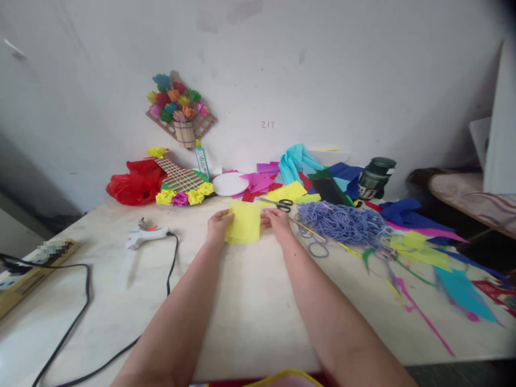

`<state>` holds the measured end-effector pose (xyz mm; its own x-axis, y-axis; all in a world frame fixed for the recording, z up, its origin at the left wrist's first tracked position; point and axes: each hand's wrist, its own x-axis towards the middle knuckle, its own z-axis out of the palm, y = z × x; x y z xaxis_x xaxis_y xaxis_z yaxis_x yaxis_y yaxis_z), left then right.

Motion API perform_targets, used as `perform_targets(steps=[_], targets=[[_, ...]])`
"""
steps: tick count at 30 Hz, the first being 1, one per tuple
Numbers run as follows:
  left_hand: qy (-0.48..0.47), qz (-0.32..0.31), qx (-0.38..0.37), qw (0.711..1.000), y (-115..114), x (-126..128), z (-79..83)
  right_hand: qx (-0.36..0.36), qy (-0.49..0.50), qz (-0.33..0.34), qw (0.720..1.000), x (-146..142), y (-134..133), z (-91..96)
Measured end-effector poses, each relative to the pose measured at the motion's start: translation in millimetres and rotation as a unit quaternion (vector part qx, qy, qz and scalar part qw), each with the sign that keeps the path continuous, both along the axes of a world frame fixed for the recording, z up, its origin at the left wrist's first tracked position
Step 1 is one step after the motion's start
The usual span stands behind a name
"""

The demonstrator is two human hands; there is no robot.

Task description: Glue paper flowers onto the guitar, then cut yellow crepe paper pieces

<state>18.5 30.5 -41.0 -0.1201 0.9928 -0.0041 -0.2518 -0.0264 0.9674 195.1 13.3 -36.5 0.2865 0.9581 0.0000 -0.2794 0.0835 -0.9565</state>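
Observation:
A squarish piece of yellow crepe paper (243, 222) is held up over the table between my two hands. My left hand (219, 226) grips its left edge, thumb in front. At the right edge, the closed fingertips of my right hand (277, 221) pinch the paper; the exact contact is blurred. Just beyond my right hand lie black-handled scissors (284, 205). A thin wooden stick (308, 229) and a tangle of purple-blue cord (342, 223) are to its right.
On the left are a white glue gun (147, 235), its black cable and a power strip (36, 274). Decorated craftwork (183, 180), a white disc (230, 184), coloured paper (298, 164) and a dark green jar (377, 177) line the back. Paper scraps (463, 290) litter the right.

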Motion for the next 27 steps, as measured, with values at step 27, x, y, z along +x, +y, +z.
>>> perform_targets(steps=[27], targets=[[-0.129,-0.080,-0.003,0.988,-5.2,-4.7,10.2,0.006,0.016,-0.009,1.000,1.9,-1.0,4.0]])
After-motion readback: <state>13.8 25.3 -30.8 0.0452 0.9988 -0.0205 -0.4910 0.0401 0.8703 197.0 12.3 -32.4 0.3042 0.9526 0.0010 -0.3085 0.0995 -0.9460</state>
